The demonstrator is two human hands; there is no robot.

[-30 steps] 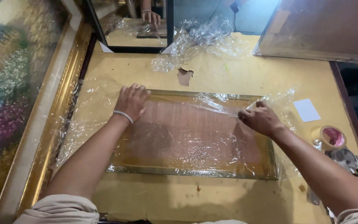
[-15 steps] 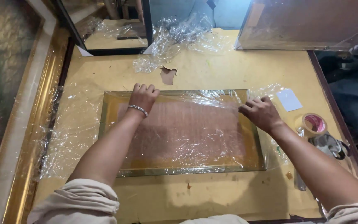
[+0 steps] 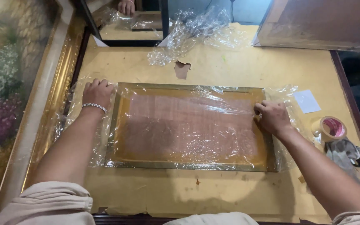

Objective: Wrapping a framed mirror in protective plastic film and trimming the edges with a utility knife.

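Clear plastic wrap (image 3: 213, 104) covers the framed panel (image 3: 190, 129) (gold-edged); your left hand (image 3: 98, 92) presses its left edge, fingers flat, while your right hand (image 3: 273, 116) pinches wrap at the right edge.

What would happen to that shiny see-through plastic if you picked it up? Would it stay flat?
Probably not. The clear plastic wrap already wrinkles over the gold-edged frame, so it would likely go floppy. The loose heap of wrap near the table's far edge looks crumpled, suggesting it is very light. It may also cling where the left hand and right hand press it.
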